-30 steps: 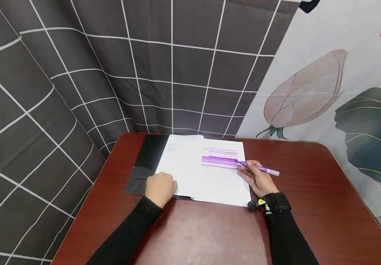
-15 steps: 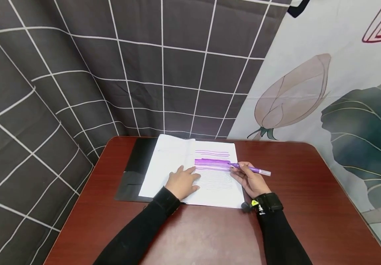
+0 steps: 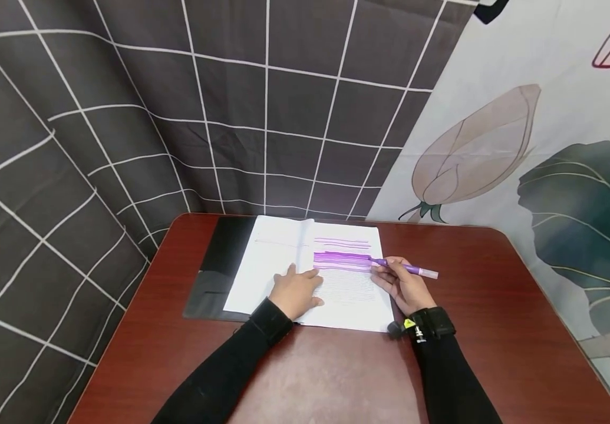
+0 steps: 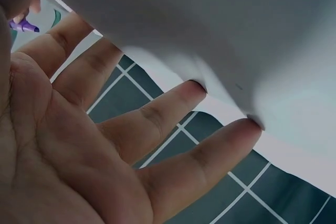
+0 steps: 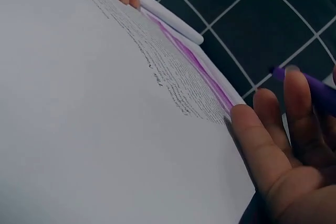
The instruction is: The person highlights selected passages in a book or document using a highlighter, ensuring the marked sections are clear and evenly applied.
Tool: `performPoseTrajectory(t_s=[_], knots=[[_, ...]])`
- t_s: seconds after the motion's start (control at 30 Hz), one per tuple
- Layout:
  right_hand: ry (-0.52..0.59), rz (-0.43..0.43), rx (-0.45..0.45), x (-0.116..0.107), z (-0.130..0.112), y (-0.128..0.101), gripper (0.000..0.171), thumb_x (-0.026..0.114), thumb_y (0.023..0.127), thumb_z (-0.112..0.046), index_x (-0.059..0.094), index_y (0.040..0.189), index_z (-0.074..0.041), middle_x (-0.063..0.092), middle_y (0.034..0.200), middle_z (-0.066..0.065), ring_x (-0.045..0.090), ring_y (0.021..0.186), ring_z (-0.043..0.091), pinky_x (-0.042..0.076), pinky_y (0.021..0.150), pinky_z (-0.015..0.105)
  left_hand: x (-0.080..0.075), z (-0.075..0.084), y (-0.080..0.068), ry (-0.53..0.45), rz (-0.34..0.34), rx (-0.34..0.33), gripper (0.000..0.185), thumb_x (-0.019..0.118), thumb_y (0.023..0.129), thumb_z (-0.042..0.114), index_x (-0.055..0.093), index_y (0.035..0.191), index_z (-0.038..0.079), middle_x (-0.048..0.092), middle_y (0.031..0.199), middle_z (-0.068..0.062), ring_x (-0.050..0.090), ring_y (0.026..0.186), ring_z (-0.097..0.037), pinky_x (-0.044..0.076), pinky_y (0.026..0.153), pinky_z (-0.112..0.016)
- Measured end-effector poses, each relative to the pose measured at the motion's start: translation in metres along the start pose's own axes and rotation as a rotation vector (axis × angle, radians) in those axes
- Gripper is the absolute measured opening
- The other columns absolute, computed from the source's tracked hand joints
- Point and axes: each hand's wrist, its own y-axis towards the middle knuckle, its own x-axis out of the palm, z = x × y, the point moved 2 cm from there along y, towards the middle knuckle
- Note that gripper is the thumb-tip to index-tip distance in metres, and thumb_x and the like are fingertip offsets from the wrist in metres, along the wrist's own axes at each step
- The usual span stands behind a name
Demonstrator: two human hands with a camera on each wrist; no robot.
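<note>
An open booklet of printed pages (image 3: 347, 294) lies on a black folder (image 3: 225, 259) on the red-brown table (image 3: 336, 377). Purple highlighter lines (image 3: 342, 258) cross the upper part of the right page. My left hand (image 3: 296, 288) lies flat with straight fingers (image 4: 210, 150) pressing the page near the booklet's middle. My right hand (image 3: 402, 285) grips a purple highlighter pen (image 3: 408, 269), its tip at the right end of the purple lines. In the right wrist view the printed text and purple marks (image 5: 194, 61) run beside my fingers (image 5: 262, 145), and the pen (image 5: 310, 85) shows at the right.
A dark curtain with a white grid (image 3: 177, 118) hangs behind and left of the table. A white cloth printed with a flower bud and leaves (image 3: 495, 141) hangs at the right. Bare tabletop lies in front of the booklet and to its right.
My left hand moved from the booklet's lower left edge, where it was curled, to the middle of the page and now lies flat. The right hand and pen stayed at the purple lines.
</note>
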Motion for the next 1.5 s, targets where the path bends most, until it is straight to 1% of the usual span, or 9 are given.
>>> performPoseTrajectory(t_s=[0.1, 0.23, 0.33, 0.43, 0.57, 0.77, 0.97, 1.13, 1.5], knots=[[-0.056, 0.059, 0.008, 0.004, -0.001, 0.001, 0.017, 0.061, 0.119, -0.028, 0.068, 0.122, -0.013, 0.083, 0.109, -0.001, 0.082, 0.112, 0.015, 0.066, 0.105, 0.037, -0.007, 0.005, -0.004, 0.017, 0.007, -0.006, 0.060, 0.086, 0.098, 0.051, 0.075, 0.150, 0.023, 0.070, 0.162, 0.000, 0.063, 0.147, -0.059, 0.061, 0.100, -0.081], [-0.137, 0.144, 0.040, 0.012, -0.004, 0.006, 0.018, 0.060, 0.119, -0.030, 0.064, 0.124, -0.013, 0.081, 0.103, -0.003, 0.082, 0.102, 0.012, 0.069, 0.100, 0.034, 0.003, -0.001, 0.000, 0.018, 0.026, -0.013, 0.061, 0.086, 0.096, 0.054, 0.075, 0.149, 0.024, 0.070, 0.163, 0.000, 0.059, 0.151, -0.060, 0.059, 0.101, -0.083], [-0.248, 0.199, 0.050, 0.021, -0.008, 0.016, 0.017, 0.056, 0.121, -0.029, 0.061, 0.124, -0.014, 0.079, 0.098, -0.006, 0.079, 0.091, 0.008, 0.070, 0.092, 0.030, -0.006, -0.001, -0.002, 0.021, 0.010, -0.015, 0.062, 0.086, 0.097, 0.056, 0.075, 0.148, 0.023, 0.069, 0.164, 0.000, 0.054, 0.157, -0.059, 0.056, 0.105, -0.084], [-0.343, 0.253, 0.042, 0.029, -0.013, 0.031, 0.017, 0.056, 0.121, -0.028, 0.061, 0.123, -0.012, 0.077, 0.093, -0.006, 0.075, 0.081, 0.007, 0.070, 0.083, 0.026, -0.023, 0.004, -0.007, 0.032, 0.003, -0.011, 0.062, 0.086, 0.096, 0.057, 0.076, 0.147, 0.022, 0.070, 0.162, -0.001, 0.051, 0.160, -0.057, 0.055, 0.108, -0.084], [-0.362, 0.323, 0.022, 0.040, -0.020, 0.053, 0.015, 0.060, 0.118, -0.025, 0.058, 0.115, -0.010, 0.069, 0.082, -0.005, 0.066, 0.069, 0.007, 0.063, 0.069, 0.020, -0.023, 0.004, -0.006, 0.040, 0.018, 0.004, 0.062, 0.086, 0.095, 0.057, 0.077, 0.145, 0.020, 0.070, 0.162, -0.002, 0.047, 0.164, -0.054, 0.052, 0.112, -0.084], [-0.419, 0.293, -0.048, 0.066, -0.019, 0.080, 0.014, 0.063, 0.114, -0.017, 0.057, 0.104, -0.008, 0.063, 0.074, -0.006, 0.057, 0.062, 0.003, 0.051, 0.059, 0.017, 0.005, -0.007, 0.010, 0.010, 0.050, 0.016, 0.064, 0.089, 0.093, 0.058, 0.078, 0.144, 0.021, 0.071, 0.161, -0.003, 0.051, 0.162, -0.053, 0.055, 0.111, -0.081], [-0.668, 0.260, -0.060, 0.099, 0.000, 0.095, 0.017, 0.071, 0.109, -0.021, 0.065, 0.098, -0.009, 0.070, 0.072, -0.009, 0.058, 0.057, 0.004, 0.047, 0.054, 0.018, 0.029, -0.017, 0.028, 0.046, 0.012, 0.011, 0.072, 0.085, 0.091, 0.070, 0.075, 0.149, 0.028, 0.068, 0.165, 0.003, 0.053, 0.158, -0.057, 0.058, 0.109, -0.079], [-0.809, 0.269, -0.054, 0.116, 0.011, 0.104, 0.018, 0.072, 0.107, -0.023, 0.069, 0.098, -0.008, 0.074, 0.073, -0.008, 0.059, 0.059, 0.006, 0.045, 0.057, 0.020, 0.035, -0.016, 0.032, 0.041, -0.023, 0.007, 0.074, 0.084, 0.092, 0.072, 0.073, 0.152, 0.030, 0.064, 0.168, 0.006, 0.052, 0.157, -0.060, 0.057, 0.110, -0.080], [-0.826, 0.268, -0.029, 0.127, 0.020, 0.109, 0.017, 0.071, 0.107, -0.023, 0.070, 0.101, -0.006, 0.073, 0.072, -0.005, 0.058, 0.056, 0.007, 0.045, 0.054, 0.021, 0.033, -0.013, 0.025, 0.067, -0.032, 0.008, 0.075, 0.082, 0.091, 0.074, 0.073, 0.152, 0.031, 0.064, 0.168, 0.007, 0.053, 0.157, -0.058, 0.058, 0.109, -0.079]])
